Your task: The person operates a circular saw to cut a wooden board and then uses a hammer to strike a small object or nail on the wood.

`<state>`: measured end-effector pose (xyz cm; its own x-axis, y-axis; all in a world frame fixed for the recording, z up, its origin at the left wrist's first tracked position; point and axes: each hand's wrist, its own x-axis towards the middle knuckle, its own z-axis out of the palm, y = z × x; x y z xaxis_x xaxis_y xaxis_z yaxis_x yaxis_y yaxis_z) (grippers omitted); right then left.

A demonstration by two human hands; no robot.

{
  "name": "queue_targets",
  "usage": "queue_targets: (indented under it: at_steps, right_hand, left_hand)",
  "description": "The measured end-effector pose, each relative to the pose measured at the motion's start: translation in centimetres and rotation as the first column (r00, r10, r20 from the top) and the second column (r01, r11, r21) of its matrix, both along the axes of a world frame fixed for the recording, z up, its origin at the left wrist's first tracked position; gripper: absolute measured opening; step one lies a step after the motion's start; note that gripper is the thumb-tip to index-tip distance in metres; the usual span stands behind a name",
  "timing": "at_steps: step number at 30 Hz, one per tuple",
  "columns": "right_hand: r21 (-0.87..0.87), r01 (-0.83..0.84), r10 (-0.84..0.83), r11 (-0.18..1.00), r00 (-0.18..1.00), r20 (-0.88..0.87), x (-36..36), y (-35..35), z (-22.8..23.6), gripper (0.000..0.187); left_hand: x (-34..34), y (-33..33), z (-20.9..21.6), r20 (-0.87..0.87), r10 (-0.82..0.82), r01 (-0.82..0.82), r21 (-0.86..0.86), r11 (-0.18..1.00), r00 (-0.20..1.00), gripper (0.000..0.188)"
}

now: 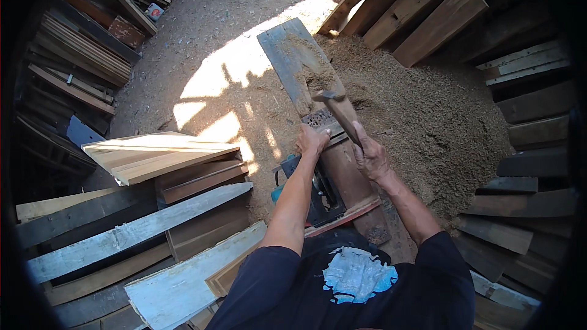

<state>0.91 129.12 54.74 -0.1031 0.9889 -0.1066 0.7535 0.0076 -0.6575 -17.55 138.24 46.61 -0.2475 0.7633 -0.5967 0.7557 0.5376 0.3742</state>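
My right hand (370,157) is closed around the handle of a hammer (343,116). The hammer's head points up and left, above the far end of a dark block pitted with holes (318,118). My left hand (312,140) is at the near left edge of that block, its fingers curled; what they grip is hidden. Pale strips (336,137) lie just to the right of that hand. Beneath is a long brown wooden beam (342,174). A dark power tool with a teal part (324,198) sits by my left forearm.
A grey board strewn with sawdust (281,55) extends ahead. Sawdust (440,128) is heaped on the right. Stacked planks (140,226) stand at the left, with a light wooden panel (165,153) jutting inward. More timber (532,201) lines the right side and leans (440,24) at the far right.
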Motion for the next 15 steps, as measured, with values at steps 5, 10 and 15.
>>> queue_targets:
  at_steps: [5, 10, 15]
  right_hand:
    - [-0.076, 0.066, -0.073, 0.995, 0.993, -0.093, 0.8, 0.8, 1.5, 0.062]
    - [0.359, 0.227, -0.056, 0.905, 0.902, -0.429, -1.7, 1.2, 7.2, 0.060]
    - [0.020, -0.011, 0.009, 1.000, 0.993, 0.115, 1.1, -1.2, -3.1, 0.062]
  left_hand:
    - [-0.1, -0.9, -0.2, -0.021, 0.000, 0.001, 0.027, 1.000, 1.000, 0.085]
    - [-0.9, -0.2, -0.2, 0.008, 0.011, -0.011, 0.019, 1.000, 1.000, 0.082]
    - [0.3, -0.4, 0.1, 0.029, 0.014, -0.014, 0.020, 1.000, 0.999, 0.082]
